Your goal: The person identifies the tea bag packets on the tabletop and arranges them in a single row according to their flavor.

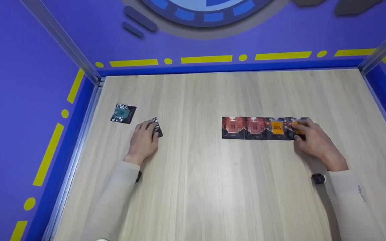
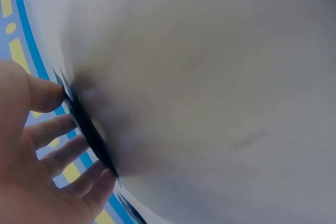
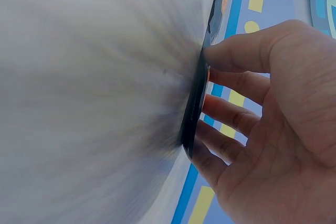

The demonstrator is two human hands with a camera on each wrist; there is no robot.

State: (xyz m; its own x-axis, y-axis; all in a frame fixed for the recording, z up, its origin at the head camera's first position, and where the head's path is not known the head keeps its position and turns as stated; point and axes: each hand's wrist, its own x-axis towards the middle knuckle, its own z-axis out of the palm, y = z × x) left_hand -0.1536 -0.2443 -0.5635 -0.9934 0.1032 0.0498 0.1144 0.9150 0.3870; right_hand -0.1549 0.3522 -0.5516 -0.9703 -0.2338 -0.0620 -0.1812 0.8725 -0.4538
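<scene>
My left hand (image 1: pixel 142 139) grips a dark sachet with a white floral pattern (image 1: pixel 158 129) near the table's left side. Most of that sachet is hidden under the fingers; in the left wrist view its dark edge (image 2: pixel 89 129) runs between thumb and fingertips. Beyond it lies a green-labelled sachet (image 1: pixel 122 113). On the right, my right hand (image 1: pixel 317 142) holds an orange-labelled sachet (image 1: pixel 301 136) at the end of a row, thumb and fingers spread across it. Left of it in the row are another orange-labelled sachet (image 1: pixel 277 128) and two red-labelled sachets (image 1: pixel 233 127) (image 1: pixel 255 127), edges meeting or overlapping.
Everything lies on a pale wood-grain table (image 1: pixel 206 187). Blue panels with yellow markings (image 1: pixel 206 59) rise along its back and sides, with metal framing (image 1: pixel 70 167) at the left edge. Each wrist wears a dark strap (image 1: pixel 318 178).
</scene>
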